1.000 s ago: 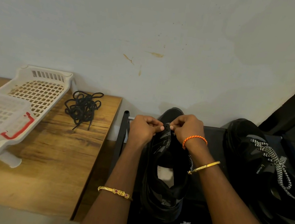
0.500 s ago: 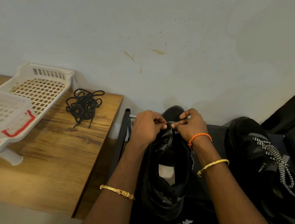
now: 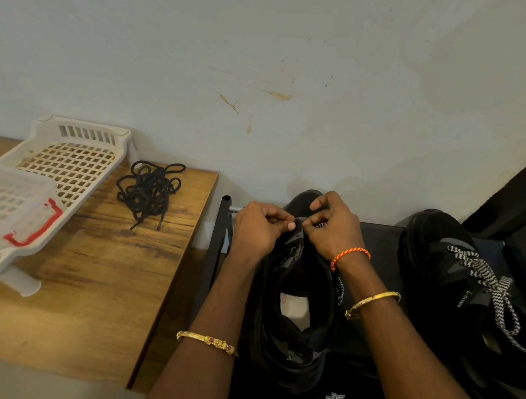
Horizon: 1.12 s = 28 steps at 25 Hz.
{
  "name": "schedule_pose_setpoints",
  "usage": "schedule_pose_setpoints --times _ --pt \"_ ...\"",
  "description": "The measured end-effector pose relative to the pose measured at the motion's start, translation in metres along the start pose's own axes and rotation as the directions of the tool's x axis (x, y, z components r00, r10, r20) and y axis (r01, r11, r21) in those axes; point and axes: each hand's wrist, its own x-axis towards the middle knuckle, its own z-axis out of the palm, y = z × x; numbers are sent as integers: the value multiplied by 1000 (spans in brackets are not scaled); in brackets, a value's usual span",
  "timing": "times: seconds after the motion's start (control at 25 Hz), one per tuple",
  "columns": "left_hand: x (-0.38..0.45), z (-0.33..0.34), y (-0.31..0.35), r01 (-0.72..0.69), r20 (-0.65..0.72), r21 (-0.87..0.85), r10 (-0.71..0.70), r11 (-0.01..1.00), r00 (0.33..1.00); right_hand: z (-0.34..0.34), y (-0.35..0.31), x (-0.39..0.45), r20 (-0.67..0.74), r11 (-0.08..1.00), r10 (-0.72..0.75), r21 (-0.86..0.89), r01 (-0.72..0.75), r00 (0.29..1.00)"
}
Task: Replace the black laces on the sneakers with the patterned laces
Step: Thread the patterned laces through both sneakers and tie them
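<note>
A black sneaker (image 3: 297,305) stands toe-to-wall on a black rack (image 3: 217,246), its tongue pinched at the top by both hands. The left hand (image 3: 259,231) curls its fingers around the tongue's edge; the right hand (image 3: 333,230) pinches there too, with a black-and-white patterned lace (image 3: 340,288) trailing below its wrist. What exactly the fingertips hold is too small to tell. To the right sits a second black sneaker (image 3: 472,308), already threaded with a patterned lace (image 3: 491,284). On the wooden table (image 3: 89,278) to the left, a heap of black laces (image 3: 148,189) lies beside a white plastic basket (image 3: 63,160) with red handles, near the wall (image 3: 271,52).
</note>
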Motion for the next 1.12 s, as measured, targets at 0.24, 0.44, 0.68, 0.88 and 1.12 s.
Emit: schedule_pose_setpoints --times 0.24,0.44,0.68,0.88,1.12 --pt "2 -2 1 -69 30 117 66 991 997 3 1 -5 -27 998 -14 60 16 1000" --pt "2 -2 6 -143 57 220 133 965 989 -2 -2 -8 90 996 64 62 -70 994" --pt "7 -7 7 151 -27 -376 -174 914 984 -19 -1 -21 89 948 313 -87 -306 946" --pt "11 -32 9 111 -223 -615 -307 781 925 -6 -11 -37 -86 913 388 -99 -395 918" --pt "16 -73 -8 -28 -642 -504 -353 863 680 -2 -12 -42 -117 920 368 -101 -379 923"
